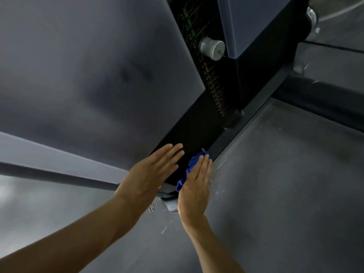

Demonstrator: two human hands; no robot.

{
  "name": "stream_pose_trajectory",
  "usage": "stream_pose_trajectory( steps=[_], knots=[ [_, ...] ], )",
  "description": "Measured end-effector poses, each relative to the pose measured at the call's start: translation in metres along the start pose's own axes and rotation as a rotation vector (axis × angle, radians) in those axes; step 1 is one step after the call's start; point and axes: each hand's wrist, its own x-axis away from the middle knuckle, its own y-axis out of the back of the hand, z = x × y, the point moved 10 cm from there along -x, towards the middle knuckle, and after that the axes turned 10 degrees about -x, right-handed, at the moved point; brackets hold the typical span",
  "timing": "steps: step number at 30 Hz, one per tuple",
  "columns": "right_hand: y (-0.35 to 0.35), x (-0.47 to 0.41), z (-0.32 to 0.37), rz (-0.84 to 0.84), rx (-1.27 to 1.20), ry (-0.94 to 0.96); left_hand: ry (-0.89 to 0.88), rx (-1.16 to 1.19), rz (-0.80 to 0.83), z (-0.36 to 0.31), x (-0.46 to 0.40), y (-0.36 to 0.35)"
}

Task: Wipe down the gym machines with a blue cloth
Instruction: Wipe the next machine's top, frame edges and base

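Our flat right hand (194, 186) presses the soft, light blue cloth (192, 166); our left hand (151, 174) lies flat on the machine (189, 134).

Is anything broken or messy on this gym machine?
Nothing looks broken. The floor beside the machine's base has pale scuffs and specks. The right hand presses the blue cloth there.

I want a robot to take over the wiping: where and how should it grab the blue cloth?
Judging from this view, pinch the bunched fold of the blue cloth that sticks out left of the right hand, coming from the left. The rest is pressed flat under straight fingers against the machine's dark panel.
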Motion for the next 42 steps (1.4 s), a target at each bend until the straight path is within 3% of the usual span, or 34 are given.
stream_pose_trajectory(
  steps=[16, 25, 30, 36, 42],
  knots=[
    [0.026, -0.034, -0.009, -0.063, -0.065, -0.026, 0.067, -0.009, -0.116, 0.026, -0.017, 0.024],
    [0.094, -0.129, -0.023, -0.085, 0.214, 0.069, 0.077, 0.021, -0.165, 0.041, -0.023, 0.034],
    [0.107, -0.176, -0.003, 0.011, 0.436, 0.176, 0.084, 0.037, -0.174, 0.040, -0.024, 0.032],
    [0.102, -0.127, -0.013, -0.061, 0.366, 0.155, 0.091, 0.076, -0.185, 0.040, -0.025, 0.031],
    [0.122, -0.169, -0.020, -0.075, 0.481, 0.194, 0.091, 0.076, -0.186, 0.043, -0.031, 0.033]
  ],
)
